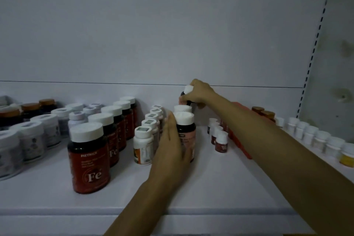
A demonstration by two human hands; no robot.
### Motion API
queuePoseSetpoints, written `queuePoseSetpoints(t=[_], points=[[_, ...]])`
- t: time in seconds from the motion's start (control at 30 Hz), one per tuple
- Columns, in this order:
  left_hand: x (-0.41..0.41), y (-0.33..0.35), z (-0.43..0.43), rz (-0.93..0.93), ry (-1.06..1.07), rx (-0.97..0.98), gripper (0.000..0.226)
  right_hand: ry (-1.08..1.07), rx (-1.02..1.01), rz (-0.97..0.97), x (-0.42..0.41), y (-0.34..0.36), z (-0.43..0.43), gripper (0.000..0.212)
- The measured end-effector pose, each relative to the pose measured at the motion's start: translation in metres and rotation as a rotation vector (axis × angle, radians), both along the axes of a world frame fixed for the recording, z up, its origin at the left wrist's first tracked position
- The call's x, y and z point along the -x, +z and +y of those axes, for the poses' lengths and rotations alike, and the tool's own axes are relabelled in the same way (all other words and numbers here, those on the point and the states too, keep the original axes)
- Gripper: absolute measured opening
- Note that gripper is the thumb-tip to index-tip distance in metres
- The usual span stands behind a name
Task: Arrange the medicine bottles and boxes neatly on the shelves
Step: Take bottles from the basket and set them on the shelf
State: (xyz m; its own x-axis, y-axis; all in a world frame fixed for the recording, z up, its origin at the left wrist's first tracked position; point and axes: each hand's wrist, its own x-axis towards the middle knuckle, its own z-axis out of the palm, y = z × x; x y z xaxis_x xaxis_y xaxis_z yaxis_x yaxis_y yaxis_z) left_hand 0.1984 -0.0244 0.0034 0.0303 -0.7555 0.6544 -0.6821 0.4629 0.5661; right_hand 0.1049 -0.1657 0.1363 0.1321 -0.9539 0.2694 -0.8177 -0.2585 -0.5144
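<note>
White-capped dark bottle with a pink label (188, 89), gripped at its top by the right hand (198, 95), hangs over the back of its row (182, 109), whose front matching bottle (188, 134) the flat left hand (170, 140) steadies; lowered askew, it could topple neighbours.

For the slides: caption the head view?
Right hand grips a white-capped bottle at the back of the shelf; left hand rests flat against the front pink-label bottle.

Left hand (170, 140) is lying flat against the side of the pink-label bottle (188, 130), right hand (199, 94) is gripping a white-capped bottle (188, 88) just beyond the left fingertips. Fe bottles (89, 159) are sitting off to the left hand's left.
</note>
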Motion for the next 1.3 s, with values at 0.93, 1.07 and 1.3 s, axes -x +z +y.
queuePoseSetpoints(t=[0.93, 1.07, 1.3], points=[[-0.001, -0.003, -0.004, -0.033, 0.002, -0.044, 0.089, 0.047, -0.07, 0.246, -0.021, -0.003, -0.017, 0.046], [-0.002, -0.003, -0.005, -0.01, -0.012, -0.052, 0.091, 0.001, -0.031, 0.189, -0.022, -0.008, -0.029, 0.029], [-0.003, -0.004, -0.005, -0.015, -0.033, -0.052, 0.093, 0.063, 0.016, 0.027, 0.003, -0.005, -0.025, 0.047]])
